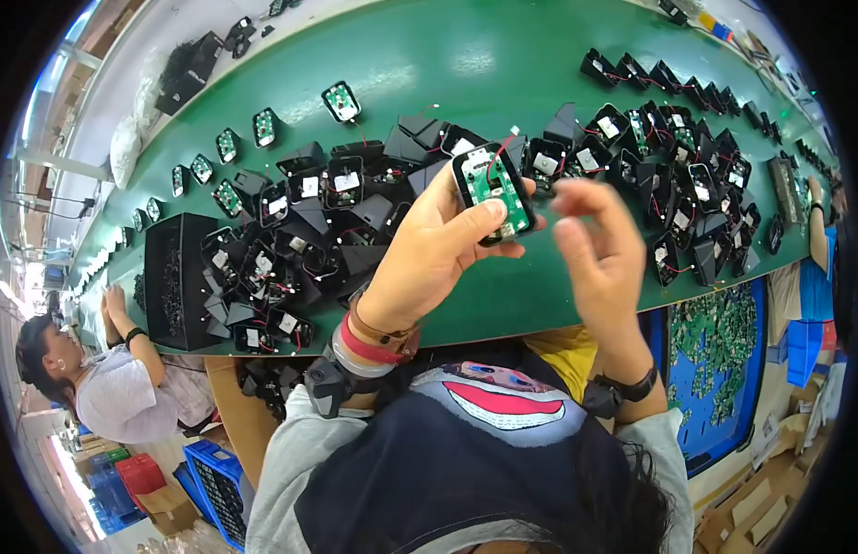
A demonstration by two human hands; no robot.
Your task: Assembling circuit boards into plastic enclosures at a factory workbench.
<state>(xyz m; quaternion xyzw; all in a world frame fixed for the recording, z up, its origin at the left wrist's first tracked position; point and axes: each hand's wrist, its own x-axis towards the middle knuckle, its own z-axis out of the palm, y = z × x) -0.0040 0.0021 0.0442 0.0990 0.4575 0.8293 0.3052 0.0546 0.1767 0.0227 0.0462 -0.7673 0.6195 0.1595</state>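
My left hand (420,242) grips a small black plastic housing with a green circuit board (480,174) in it. The thumb lies flat on the board and the fingers wrap round the housing's back. Red and white wires rise from the board to a small white connector (515,131). Just to the right, apart from the housing, my right hand (606,254) is raised with thumb and fingers apart and nothing visible in it; motion blurs the fingertips. Beyond and left of my hands lies a heap of black housings (304,217), several with white parts and wires inside.
Another housing pile (683,180) lies right on the green table (540,305). Housings with boards (264,126) line the far left; black ones (630,69) line the far right. A black bin (175,282) holds small dark parts. Circuit boards fill a blue tray (715,360). Co-workers (133,369) sit at both sides.
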